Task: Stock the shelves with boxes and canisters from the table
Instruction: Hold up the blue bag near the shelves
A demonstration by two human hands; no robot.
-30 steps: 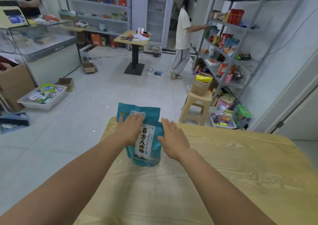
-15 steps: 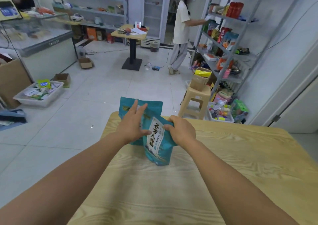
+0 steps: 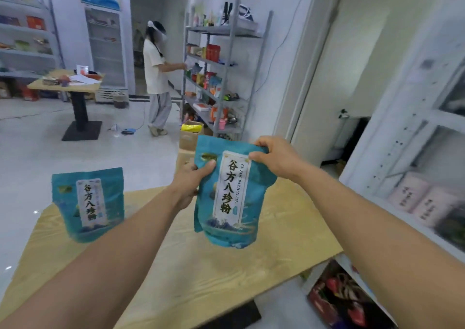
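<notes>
The teal foil pouch (image 3: 227, 197) had been lifted off the pale wooden bench (image 3: 201, 278), pinched near its top by left grip (image 3: 190, 180) and right grip (image 3: 276, 160), presumably for shelving.

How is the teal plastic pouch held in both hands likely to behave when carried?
Probably floppy: the teal plastic pouch crumples where the right hand pinches its top. Likely light, since the left hand grips only its edge.
</notes>
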